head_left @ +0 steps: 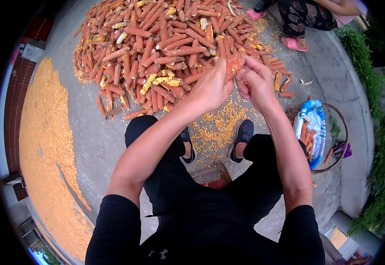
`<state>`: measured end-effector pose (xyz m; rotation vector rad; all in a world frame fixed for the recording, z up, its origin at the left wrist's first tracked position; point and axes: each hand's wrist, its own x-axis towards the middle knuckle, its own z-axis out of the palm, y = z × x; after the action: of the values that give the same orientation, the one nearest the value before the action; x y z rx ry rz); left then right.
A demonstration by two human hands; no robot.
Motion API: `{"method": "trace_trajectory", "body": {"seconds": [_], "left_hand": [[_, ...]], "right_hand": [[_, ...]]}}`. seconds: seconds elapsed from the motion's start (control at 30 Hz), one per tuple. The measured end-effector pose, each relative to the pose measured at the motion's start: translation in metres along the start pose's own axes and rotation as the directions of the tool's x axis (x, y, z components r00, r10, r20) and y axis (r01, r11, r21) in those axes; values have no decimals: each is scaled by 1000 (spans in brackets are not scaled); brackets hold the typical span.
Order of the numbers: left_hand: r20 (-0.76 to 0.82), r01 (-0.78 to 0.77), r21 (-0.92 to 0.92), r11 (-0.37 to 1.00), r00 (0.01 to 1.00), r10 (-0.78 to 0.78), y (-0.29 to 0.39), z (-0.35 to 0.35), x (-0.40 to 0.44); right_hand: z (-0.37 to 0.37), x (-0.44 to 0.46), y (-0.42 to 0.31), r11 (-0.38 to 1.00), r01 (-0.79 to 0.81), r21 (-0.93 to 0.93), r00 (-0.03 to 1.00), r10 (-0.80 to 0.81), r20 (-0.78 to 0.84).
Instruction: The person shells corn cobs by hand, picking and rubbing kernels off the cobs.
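Note:
My left hand (212, 86) is closed round a reddish corn cob (233, 66), raised over the near right side of a big heap of cobs (157, 53). A few yellow kernels show on the held cob. My right hand (255, 81) is at the cob's right side, fingers curled in against it; whether it grips the cob or loose kernels is hidden. Loose yellow kernels (219, 126) lie on the ground below, between my shoes. Some cobs in the heap still carry rows of yellow kernels.
A wide spread of kernels (46, 159) covers the ground at left. At right stands a lined basket (318, 128) with a hooped handle and cobs inside. Another person in pink sandals (294, 44) sits at upper right. Green plants (365, 70) border the right edge.

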<state>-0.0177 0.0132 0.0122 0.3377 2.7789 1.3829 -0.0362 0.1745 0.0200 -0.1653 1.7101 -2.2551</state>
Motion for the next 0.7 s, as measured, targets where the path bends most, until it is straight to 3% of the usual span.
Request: {"method": "trace_trajectory", "body": {"seconds": [0.03,0.13,0.27,0.37,0.43,0.47,0.53,0.6,0.67,0.7], "left_hand": [[21,69,30,997,997,-70,4,-3,0],[45,87,118,989,995,-93,11,-5,-2],[28,36,26,999,999,-36,1,0,-1],[-15,-99,-139,985,995,97,-17,9,5],[-74,-191,-279,941,981,177,-26,18,11],[-11,-55,-480,875,998,57,-31,20,11],[188,233,-772,591,973,-137,-7,0,10],[187,268,-851,452,958,-215,-6,-8,12],[162,242,-900,363,958,-237,-2,-18,12],[75,190,-859,475,965,-251,-6,-18,16]], "right_hand": [[4,-2,-3,998,9,-60,1000,-9,2],[8,0,1,963,66,-261,996,-77,-33],[-1,5,12,885,165,-434,981,-191,-17],[-10,5,8,985,29,-168,999,-26,23],[-10,3,5,981,43,-187,999,-47,-21],[-9,2,2,980,47,-195,998,-56,-40],[-11,2,-2,937,4,-350,997,-30,-68],[-10,1,-1,832,52,-552,992,-105,-64],[-12,2,8,840,63,-540,998,-68,11],[-5,-2,6,868,71,-491,997,-55,46]]}}
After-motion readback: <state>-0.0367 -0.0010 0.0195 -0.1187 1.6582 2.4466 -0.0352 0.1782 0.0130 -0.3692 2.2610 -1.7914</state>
